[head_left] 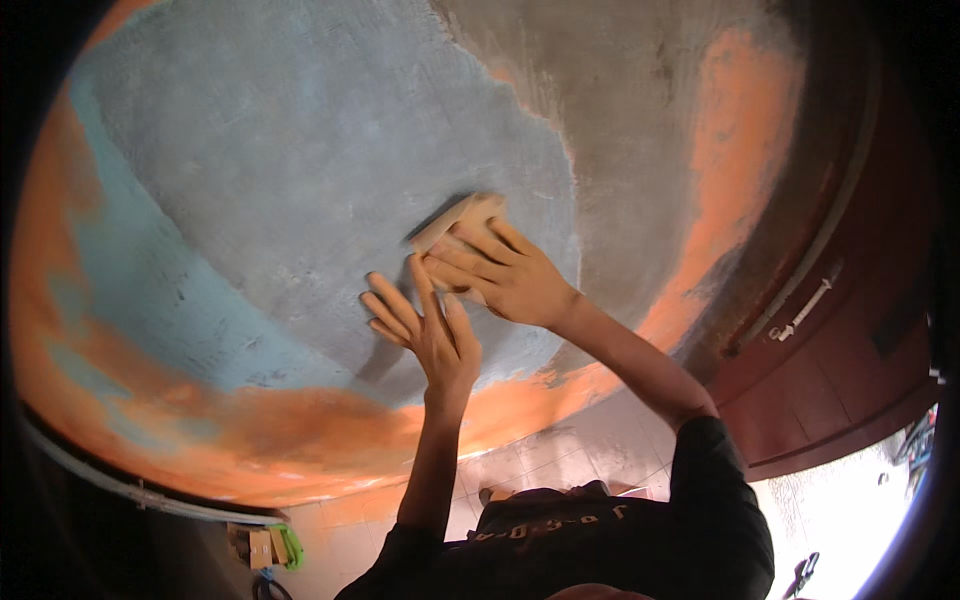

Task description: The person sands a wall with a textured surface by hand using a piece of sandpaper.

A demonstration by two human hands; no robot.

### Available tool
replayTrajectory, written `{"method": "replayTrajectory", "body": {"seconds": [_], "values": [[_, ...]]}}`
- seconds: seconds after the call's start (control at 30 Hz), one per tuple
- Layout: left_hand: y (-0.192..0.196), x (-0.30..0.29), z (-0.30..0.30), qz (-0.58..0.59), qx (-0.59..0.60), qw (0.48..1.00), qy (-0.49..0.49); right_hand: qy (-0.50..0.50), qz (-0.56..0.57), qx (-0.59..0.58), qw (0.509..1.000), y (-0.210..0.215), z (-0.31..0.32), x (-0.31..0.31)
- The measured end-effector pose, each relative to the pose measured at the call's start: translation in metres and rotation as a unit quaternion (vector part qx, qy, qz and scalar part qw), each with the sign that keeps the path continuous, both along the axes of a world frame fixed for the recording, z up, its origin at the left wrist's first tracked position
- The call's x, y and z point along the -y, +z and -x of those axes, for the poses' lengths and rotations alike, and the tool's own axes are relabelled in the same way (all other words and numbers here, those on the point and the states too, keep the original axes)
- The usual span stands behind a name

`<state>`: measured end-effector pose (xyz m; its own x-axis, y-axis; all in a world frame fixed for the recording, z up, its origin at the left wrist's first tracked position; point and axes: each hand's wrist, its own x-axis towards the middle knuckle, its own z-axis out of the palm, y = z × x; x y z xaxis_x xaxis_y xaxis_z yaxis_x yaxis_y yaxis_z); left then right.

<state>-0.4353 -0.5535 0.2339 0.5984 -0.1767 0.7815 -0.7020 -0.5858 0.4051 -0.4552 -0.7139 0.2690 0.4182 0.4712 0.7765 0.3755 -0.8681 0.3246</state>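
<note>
In front of me is a large curved surface (300,130), patched in grey, light blue, brown and orange. My right hand (510,275) presses a flat tan piece of sandpaper (465,222) against the grey patch, fingers laid over it. The piece has a dark far edge and is slightly blurred; whether a block lies inside it, I cannot tell. Just left of and below it, my left hand (430,325) is open, fingers spread toward the surface. Its index fingertip is close to the sandpaper's lower corner; whether they touch is unclear.
A dark red door (790,390) with a pale metal bolt (805,308) stands at right. Below the surface runs a pale tiled floor (600,445). At lower left are a cardboard box (260,548) and a green object (291,547). Bright light enters at lower right.
</note>
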Motion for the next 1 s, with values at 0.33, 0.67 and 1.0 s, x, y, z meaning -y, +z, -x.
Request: {"method": "replayTrajectory", "body": {"seconds": [0.33,0.67,1.0], "values": [[0.068,-0.045,0.020,0.031,0.072,0.995,-0.058,0.345,-0.096,-0.121,0.926,0.037,-0.060,-0.093],[0.056,-0.067,-0.022,0.092,0.102,0.989,0.053,0.182,0.083,0.011,0.980,0.026,-0.036,-0.080],[0.036,-0.051,-0.050,0.111,0.069,0.981,0.142,0.139,-0.017,0.048,0.989,0.004,-0.025,0.008]]}}
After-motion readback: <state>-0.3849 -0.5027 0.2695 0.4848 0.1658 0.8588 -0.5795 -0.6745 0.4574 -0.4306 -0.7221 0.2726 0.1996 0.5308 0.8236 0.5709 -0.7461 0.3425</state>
